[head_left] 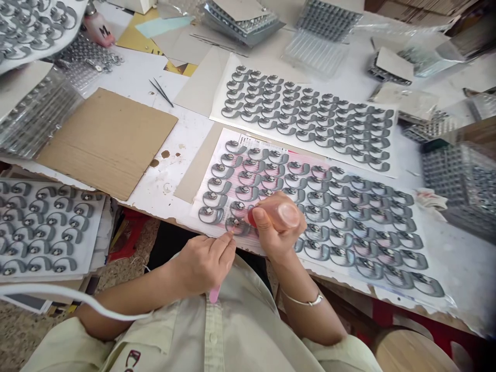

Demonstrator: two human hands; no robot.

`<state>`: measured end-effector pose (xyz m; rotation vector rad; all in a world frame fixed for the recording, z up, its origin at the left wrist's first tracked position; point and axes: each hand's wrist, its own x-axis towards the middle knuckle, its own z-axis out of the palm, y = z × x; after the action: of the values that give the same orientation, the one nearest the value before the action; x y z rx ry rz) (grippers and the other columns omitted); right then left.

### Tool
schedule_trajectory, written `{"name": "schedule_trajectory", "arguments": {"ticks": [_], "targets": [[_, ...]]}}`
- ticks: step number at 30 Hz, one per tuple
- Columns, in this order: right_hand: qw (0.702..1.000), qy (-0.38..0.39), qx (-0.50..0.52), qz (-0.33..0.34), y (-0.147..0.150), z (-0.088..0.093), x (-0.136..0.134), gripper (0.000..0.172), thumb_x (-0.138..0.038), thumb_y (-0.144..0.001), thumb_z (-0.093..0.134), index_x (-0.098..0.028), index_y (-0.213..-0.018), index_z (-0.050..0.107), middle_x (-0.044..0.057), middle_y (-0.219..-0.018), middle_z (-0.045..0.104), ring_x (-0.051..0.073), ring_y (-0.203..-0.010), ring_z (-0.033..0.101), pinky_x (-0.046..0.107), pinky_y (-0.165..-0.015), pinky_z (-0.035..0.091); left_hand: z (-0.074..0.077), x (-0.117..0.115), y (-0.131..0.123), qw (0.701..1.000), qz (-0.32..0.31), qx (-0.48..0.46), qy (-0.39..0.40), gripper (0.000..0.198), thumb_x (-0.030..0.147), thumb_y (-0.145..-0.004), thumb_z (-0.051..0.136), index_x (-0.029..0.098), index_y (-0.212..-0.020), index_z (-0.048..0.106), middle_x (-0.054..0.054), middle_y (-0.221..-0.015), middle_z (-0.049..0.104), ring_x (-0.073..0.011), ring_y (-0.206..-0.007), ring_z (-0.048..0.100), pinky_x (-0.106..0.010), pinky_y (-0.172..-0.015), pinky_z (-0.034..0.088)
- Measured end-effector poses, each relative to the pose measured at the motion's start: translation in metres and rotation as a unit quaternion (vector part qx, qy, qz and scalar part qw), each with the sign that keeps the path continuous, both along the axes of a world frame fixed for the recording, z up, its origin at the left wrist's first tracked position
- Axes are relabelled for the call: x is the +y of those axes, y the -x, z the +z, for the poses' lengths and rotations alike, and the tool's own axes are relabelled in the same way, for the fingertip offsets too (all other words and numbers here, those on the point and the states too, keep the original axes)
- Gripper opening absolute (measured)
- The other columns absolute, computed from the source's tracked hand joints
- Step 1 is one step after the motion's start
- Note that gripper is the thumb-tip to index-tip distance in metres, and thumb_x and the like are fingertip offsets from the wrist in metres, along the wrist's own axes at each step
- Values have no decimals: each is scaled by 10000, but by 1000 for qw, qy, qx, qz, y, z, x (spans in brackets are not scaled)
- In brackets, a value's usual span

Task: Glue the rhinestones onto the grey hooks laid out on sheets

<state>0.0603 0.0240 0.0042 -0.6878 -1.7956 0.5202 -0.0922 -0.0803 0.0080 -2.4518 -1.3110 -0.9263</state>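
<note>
My right hand [278, 235] is closed around a small translucent pinkish squeeze bottle [287, 214]. The bottle is tilted, its red nozzle end pointing left and down at a grey curved metal piece [237, 225] near the front edge of the sheet. Beside that piece, my left hand [205, 262] pinches a slim tool with a pink end [214, 295] showing below the palm; the tip is hard to make out. Rows of similar pieces, with small round settings, lie on the pinkish white sheet [201, 194].
Behind lies another white sheet [217, 109] of such pieces. Left are a cardboard square [110, 137], dark tweezers [161, 92] and another filled sheet [87, 253] below table level. A marked bottle [98, 27] stands at back left. Plastic-wrapped packs [461, 181] crowd the right. A white cable [77, 301] crosses my left arm.
</note>
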Motion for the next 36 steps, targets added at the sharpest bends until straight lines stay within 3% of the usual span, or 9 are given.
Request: {"name": "schedule_trajectory", "arguments": {"ticks": [15,24,36], "targets": [[1000,-15,8,23,0,6,-2,159,-112,-816,658,-206,-744,552,-7,-621,582,132,-540,502,324,-555,434,3,3,8,999,-12,-6,32,199,40,-910,440,67,-939,635,-130,-925,747,-153,-667,720,-233,-528,581],[999,-27,6,29,-1,5,-2,149,-117,-814,660,-209,-760,555,-1,-631,584,137,-548,503,330,-557,432,3,18,24,983,-68,-120,121,115,57,-897,497,139,-915,576,-32,-865,743,-147,-801,740,-221,-650,618],[999,-9,4,42,-1,5,-3,154,-124,-815,662,-219,-743,564,3,-613,597,142,-530,502,342,-554,430,-3,23,34,964,-95,-192,156,93,74,-883,575,151,-935,589,-39,-888,749,-145,-816,741,-220,-740,609]]}}
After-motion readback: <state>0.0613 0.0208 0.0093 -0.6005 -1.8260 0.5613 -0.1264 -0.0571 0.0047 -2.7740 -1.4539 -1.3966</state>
